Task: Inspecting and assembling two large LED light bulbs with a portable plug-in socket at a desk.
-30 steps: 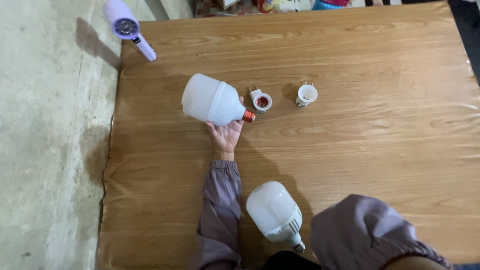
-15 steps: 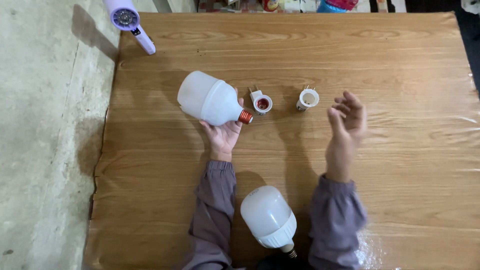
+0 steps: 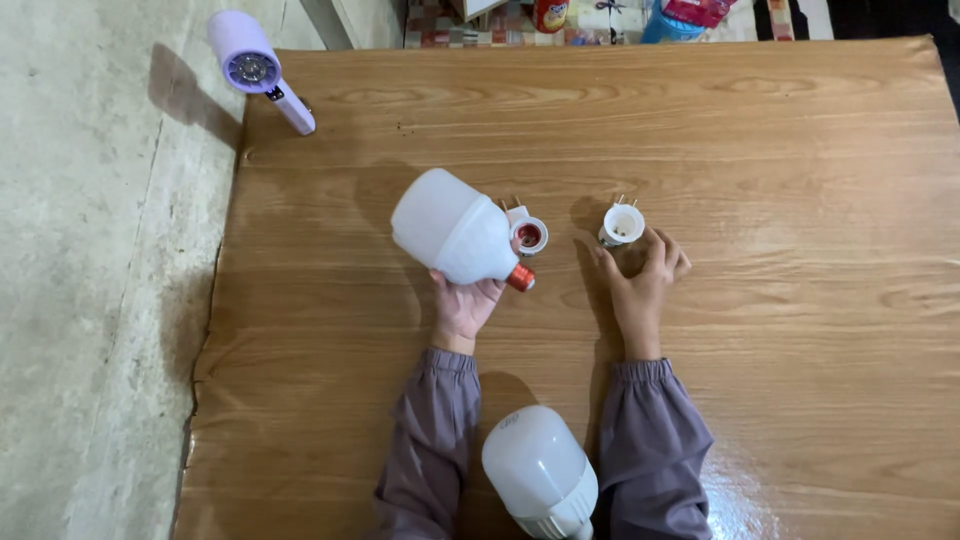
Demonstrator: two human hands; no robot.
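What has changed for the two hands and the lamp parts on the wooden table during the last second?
The right hand came into view, then came down to the table, its fingers closing around the plain white plug-in lamp socket. The left hand kept holding the large white bulb with the orange screw base, tilting the base nearer to the red-centred white socket. The second white bulb and the lilac handheld fan stayed put.

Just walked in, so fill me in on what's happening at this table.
A person in purple sleeves works at a wooden table. The left hand holds a big white bulb off the table, its orange screw base pointing right, close to a white socket adapter with a red inside. The right hand lies on the table, fingers at a second white socket adapter. Another white bulb lies between the forearms. A purple hair dryer sits at the far left corner.
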